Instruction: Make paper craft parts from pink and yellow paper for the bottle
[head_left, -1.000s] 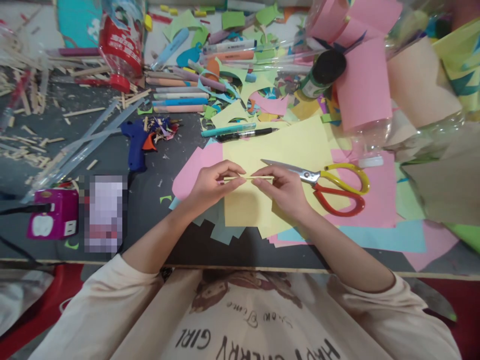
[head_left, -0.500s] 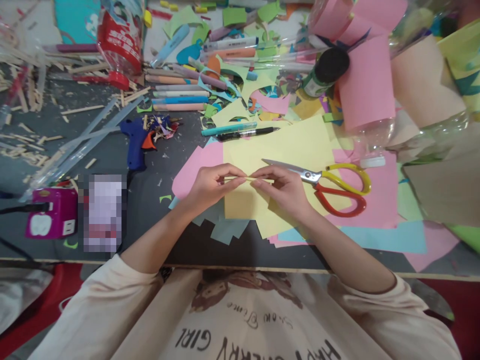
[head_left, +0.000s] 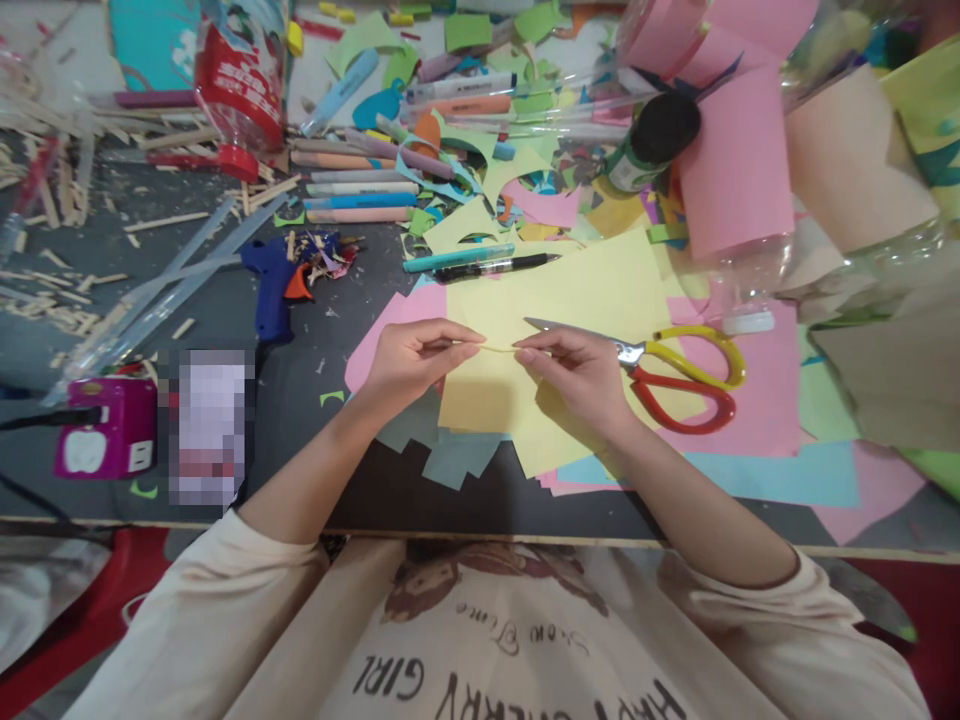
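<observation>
Between my two hands a thin yellow paper strip (head_left: pixel 498 348) is stretched level above yellow paper sheets (head_left: pixel 600 275). My left hand (head_left: pixel 420 358) pinches one end between thumb and fingertips. The other end is pinched by my right hand (head_left: pixel 574 368). Just beyond my right hand lie scissors (head_left: pixel 628 354) with yellow and red handles, their blades partly hidden behind my fingers. A folded or smaller yellow piece (head_left: pixel 472 405) rests below the strip, over grey-green paper.
Left are a blue glue gun (head_left: pixel 270 285), a blurred-out phone (head_left: pixel 208 425) and a magenta box (head_left: pixel 109 428). Markers (head_left: pixel 360 200), paper scraps, a red-labelled bottle (head_left: pixel 244 85) and a dark-lidded jar (head_left: pixel 652 140) lie farther back. Pink-wrapped bottles stand at right.
My hands have moved apart, my left one leftward and my right one slightly rightward. More of the strip shows between the fingertips, and it bows slightly.
</observation>
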